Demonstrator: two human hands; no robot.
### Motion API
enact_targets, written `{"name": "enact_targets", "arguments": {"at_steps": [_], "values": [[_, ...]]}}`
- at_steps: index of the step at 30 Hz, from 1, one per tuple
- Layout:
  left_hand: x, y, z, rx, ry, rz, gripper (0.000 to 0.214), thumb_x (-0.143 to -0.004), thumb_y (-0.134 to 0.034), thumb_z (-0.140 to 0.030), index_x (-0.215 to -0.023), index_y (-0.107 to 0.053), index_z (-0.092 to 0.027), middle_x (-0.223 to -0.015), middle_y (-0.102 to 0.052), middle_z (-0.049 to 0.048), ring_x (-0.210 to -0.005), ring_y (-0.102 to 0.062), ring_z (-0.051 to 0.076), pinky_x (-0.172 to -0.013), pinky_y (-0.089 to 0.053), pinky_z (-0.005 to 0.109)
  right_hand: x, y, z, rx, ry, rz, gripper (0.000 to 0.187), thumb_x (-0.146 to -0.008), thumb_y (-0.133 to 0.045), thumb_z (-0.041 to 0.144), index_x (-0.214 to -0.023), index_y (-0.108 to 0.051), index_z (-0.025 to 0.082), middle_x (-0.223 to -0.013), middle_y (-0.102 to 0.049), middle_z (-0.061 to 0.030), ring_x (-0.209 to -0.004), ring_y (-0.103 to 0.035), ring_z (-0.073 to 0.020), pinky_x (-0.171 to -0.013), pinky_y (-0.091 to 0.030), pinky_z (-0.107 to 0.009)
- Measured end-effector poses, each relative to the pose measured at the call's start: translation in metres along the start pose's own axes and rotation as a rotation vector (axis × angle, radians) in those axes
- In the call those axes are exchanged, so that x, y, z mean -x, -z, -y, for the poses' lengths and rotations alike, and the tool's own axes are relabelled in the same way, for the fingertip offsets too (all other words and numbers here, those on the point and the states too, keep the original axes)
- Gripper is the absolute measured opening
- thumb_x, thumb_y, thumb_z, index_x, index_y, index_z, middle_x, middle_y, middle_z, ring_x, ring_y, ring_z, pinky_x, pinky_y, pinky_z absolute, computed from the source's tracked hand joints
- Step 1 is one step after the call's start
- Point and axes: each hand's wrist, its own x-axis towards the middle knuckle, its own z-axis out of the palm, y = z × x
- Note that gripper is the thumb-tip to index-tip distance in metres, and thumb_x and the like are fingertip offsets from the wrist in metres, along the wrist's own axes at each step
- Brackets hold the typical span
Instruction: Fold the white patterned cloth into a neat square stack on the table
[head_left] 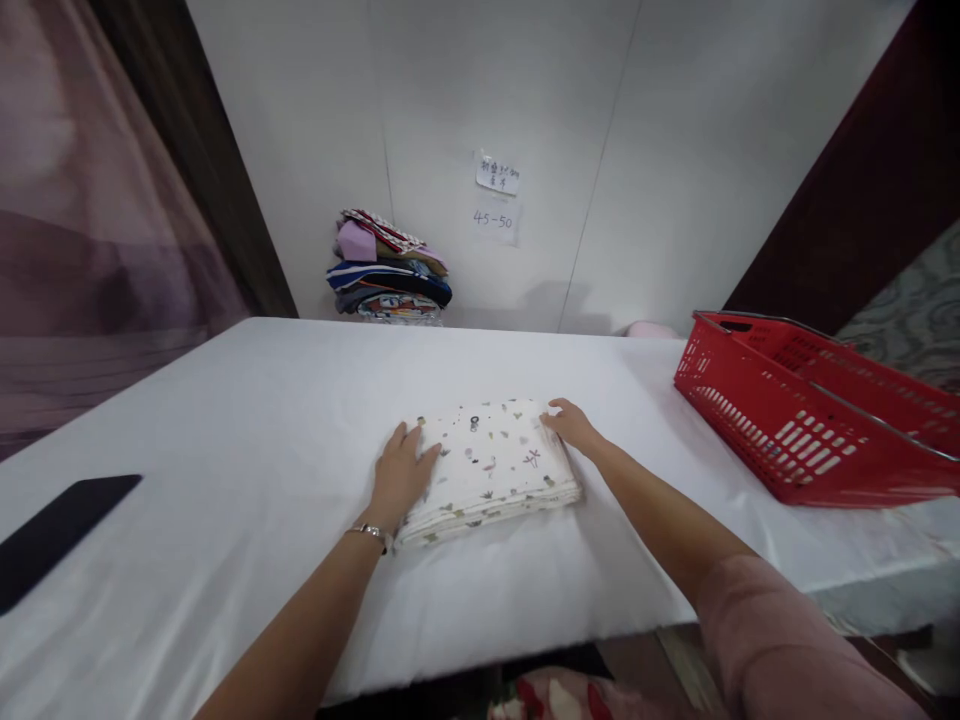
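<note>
A folded white cloth (487, 455) with a small scattered print lies in several layers on the table in front of me. My left hand (401, 475), a bracelet at its wrist, rests on the cloth's left edge with the fingers spread. At the far right corner, my right hand (574, 425) touches the cloth with thumb and fingers apart and slightly bent. The underside of that hand is partly hidden. Between the two hands the top layer lies mostly flat, and the layered folds show along the near edge.
A red plastic basket (780, 420) stands at the table's right. Folded fabrics are piled in a stack (390, 268) by the wall at the back. A flat black object (64, 530) lies at the left. White cloth covers the table (262, 420); paper notes (496, 195) hang on the wall.
</note>
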Motion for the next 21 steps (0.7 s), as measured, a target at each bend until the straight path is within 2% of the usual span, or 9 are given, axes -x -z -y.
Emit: {"name": "enact_targets", "arguments": {"at_steps": [4, 9, 13, 16, 21], "values": [[0.016, 0.007, -0.009, -0.042, -0.085, 0.019, 0.051, -0.083, -0.041, -0.048, -0.123, -0.049, -0.017, -0.143, -0.028, 0.0115, -0.132, -0.023, 0.027, -0.104, -0.023, 0.041, 0.035, 0.009, -0.009, -0.029, 0.02, 0.093, 0.047, -0.071, -0.06, 0.035, -0.114, -0.05, 0.022, -0.063, -0.055, 0.0046, -0.056, -0.052, -0.0119, -0.053, -0.038, -0.022], [0.038, 0.007, -0.02, -0.07, -0.246, 0.119, 0.045, -0.082, -0.045, -0.047, -0.119, -0.053, -0.023, -0.14, -0.036, 0.0069, -0.131, -0.024, 0.026, -0.106, -0.016, 0.045, 0.066, 0.016, -0.019, -0.055, 0.012, 0.095, 0.042, -0.071, -0.057, 0.025, -0.112, -0.051, 0.022, -0.06, -0.053, 0.0061, -0.055, -0.051, -0.0111, -0.054, -0.038, -0.021], [0.045, 0.006, -0.02, -0.059, -0.266, 0.142, 0.043, -0.082, -0.045, -0.047, -0.118, -0.054, -0.025, -0.137, -0.041, 0.0052, -0.13, -0.027, 0.025, -0.106, -0.016, 0.046, 0.08, 0.02, -0.019, -0.133, -0.051, 0.119, 0.039, -0.073, -0.055, 0.026, -0.111, -0.052, 0.02, -0.056, -0.051, 0.0068, -0.047, -0.047, -0.0098, -0.049, -0.037, -0.021], [0.051, 0.009, -0.02, -0.052, -0.293, 0.135, 0.041, -0.084, -0.043, -0.045, -0.118, -0.053, -0.025, -0.136, -0.042, 0.0042, -0.13, -0.028, 0.024, -0.106, -0.016, 0.047, 0.088, 0.023, -0.019, -0.148, -0.046, 0.137, 0.042, -0.075, -0.054, 0.028, -0.116, -0.048, 0.019, -0.056, -0.05, 0.0068, -0.043, -0.046, -0.0096, -0.045, -0.036, -0.022], [0.067, 0.017, -0.024, 0.002, -0.47, 0.116, 0.037, -0.086, -0.042, -0.043, -0.114, -0.057, -0.024, -0.131, -0.048, 0.0037, -0.126, -0.035, 0.021, -0.105, -0.024, 0.04, 0.098, 0.025, -0.026, -0.177, -0.011, 0.184, 0.051, -0.074, -0.058, 0.029, -0.122, -0.043, 0.021, -0.058, -0.052, 0.006, -0.048, -0.051, -0.0101, -0.044, -0.036, -0.02]]}}
